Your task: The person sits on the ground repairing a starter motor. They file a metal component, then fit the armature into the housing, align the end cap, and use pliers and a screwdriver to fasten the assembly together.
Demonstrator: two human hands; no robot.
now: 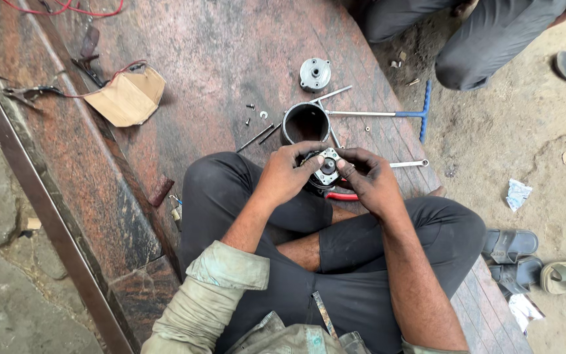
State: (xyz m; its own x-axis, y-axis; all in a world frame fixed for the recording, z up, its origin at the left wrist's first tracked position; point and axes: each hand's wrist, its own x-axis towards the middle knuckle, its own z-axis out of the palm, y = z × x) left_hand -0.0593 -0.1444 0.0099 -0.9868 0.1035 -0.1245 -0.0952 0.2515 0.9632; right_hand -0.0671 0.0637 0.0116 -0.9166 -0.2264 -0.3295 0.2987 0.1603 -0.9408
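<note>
Both the left hand [287, 174] and the right hand [369, 178] pinch a small round metal plate [327, 166] between them, its face turned upward, just short of the black cylinder [306, 122].

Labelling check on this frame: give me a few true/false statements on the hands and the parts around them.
1. Both hands, left hand and right hand, hold the small metal end plate. True.
2. The black cylindrical housing lies on the sandy ground. False: it sits on the reddish stone slab.
3. The T-handle wrench has a blue grip. True.
4. The round metal cover is in the right hand. False: it lies on the slab beyond the housing.
</note>
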